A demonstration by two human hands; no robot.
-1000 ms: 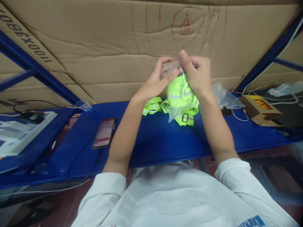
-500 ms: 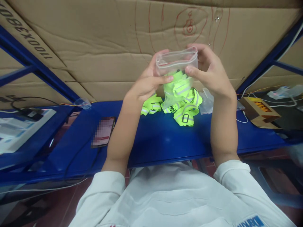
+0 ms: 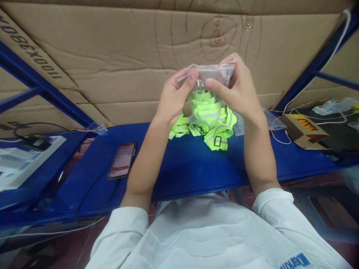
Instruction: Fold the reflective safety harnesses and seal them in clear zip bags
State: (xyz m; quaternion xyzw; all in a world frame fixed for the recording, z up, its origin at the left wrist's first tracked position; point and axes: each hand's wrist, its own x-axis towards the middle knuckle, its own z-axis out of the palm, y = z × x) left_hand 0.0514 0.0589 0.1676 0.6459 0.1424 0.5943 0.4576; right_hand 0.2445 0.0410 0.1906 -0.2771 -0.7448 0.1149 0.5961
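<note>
Between my two hands hangs a clear zip-lock bag point(image 3: 214, 73) with a red line along its top edge. Inside it lies a folded neon-yellow reflective strap point(image 3: 206, 110) with silver stripes. My left hand point(image 3: 176, 91) pinches the left end of the bag's top, thumb toward me. My right hand point(image 3: 238, 86) grips the right end, its thumb lying across the front of the plastic. Behind and below the bag, more neon-yellow straps point(image 3: 220, 136) lie bundled on the blue table point(image 3: 196, 164), one showing a black buckle point(image 3: 217, 141).
A phone point(image 3: 122, 160) lies left of my left forearm, with a clear plastic cup point(image 3: 97, 128) behind it. Clear plastic bags point(image 3: 272, 120) and an open cardboard box point(image 3: 304, 130) are on the right. A cardboard wall point(image 3: 126, 56) stands behind, between blue metal posts point(image 3: 316, 71).
The bag's mouth was spread wide and is now drawn flat, its top edges close together. My left thumb has moved up to the top edge. The view has shifted slightly.
</note>
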